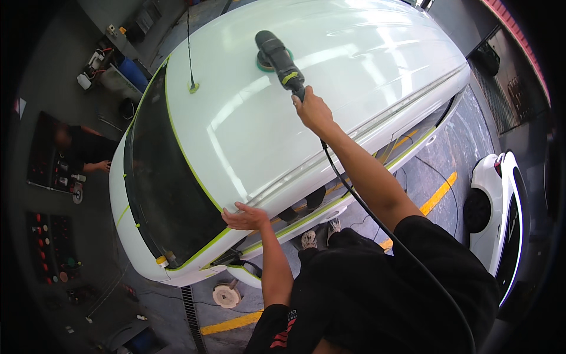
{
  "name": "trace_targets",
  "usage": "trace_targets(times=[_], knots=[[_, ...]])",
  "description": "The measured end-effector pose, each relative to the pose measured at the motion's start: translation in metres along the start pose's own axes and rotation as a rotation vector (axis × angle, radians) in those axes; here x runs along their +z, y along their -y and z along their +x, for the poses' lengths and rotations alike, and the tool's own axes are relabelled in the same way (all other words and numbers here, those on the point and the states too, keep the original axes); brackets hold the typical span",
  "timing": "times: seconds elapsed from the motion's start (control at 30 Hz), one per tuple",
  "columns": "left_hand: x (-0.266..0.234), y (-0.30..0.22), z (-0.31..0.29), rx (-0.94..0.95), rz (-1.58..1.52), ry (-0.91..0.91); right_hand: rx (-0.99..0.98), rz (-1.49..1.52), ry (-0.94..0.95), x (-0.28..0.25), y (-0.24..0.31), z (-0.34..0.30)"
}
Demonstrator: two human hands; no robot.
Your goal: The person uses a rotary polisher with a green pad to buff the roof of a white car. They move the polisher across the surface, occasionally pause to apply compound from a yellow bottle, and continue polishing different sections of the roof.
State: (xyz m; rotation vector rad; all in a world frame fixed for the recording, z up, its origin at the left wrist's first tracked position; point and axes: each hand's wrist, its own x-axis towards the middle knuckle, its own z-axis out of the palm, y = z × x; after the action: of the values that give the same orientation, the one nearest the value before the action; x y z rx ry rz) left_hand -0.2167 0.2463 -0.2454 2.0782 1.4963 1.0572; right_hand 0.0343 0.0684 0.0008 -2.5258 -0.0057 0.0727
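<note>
Stretched out over the white car's roof [247, 141], my right hand [314, 112] is wrapped round the rear handle of a black power polisher [282, 62]. The polisher's green-edged round pad lies against the roof, and its black cord [354, 193] trails back beneath my right arm. At the roof's near edge, beside the top corner of the dark windshield [162, 177], my left hand [244, 218] rests with its fingers stretched and nothing in it. Yellow-green masking tape [187, 159] lines the windshield. An antenna [191, 82] with tape at its base stands on the roof.
Another person [88, 147] is at the front of the car on the left. A second white car [492, 194] stands at the right. On the floor near the side mirror [247, 274] is a round pale-topped object [226, 295]. A blue drum [132, 74] stands far left.
</note>
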Motion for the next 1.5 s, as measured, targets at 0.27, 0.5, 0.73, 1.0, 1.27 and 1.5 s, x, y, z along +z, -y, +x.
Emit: trace_targets(times=[0.27, 0.5, 0.73, 1.0, 1.27, 1.5], knots=[[0.006, 0.009, 0.003, 0.007, 0.048, -0.033, -0.351, -0.152, 0.029, -0.002, -0.012, -0.043], [0.005, 0.005, 0.0, 0.003, 0.074, -0.042, -0.172, -0.136, 0.038, -0.06, -0.079, -0.063], [0.007, 0.005, -0.001, 0.054, 0.045, -0.052, 0.105, -0.162, -0.146, -0.145, -0.179, -0.047], [0.006, 0.002, -0.005, 0.009, -0.024, -0.003, 0.208, -0.06, -0.439, -0.164, -0.292, -0.018], [0.004, 0.007, 0.001, -0.044, -0.028, 0.009, 0.261, -0.014, -0.279, -0.142, -0.26, -0.111], [0.005, 0.007, -0.001, -0.031, -0.041, 0.003, 0.101, -0.043, -0.181, -0.096, -0.192, -0.209]])
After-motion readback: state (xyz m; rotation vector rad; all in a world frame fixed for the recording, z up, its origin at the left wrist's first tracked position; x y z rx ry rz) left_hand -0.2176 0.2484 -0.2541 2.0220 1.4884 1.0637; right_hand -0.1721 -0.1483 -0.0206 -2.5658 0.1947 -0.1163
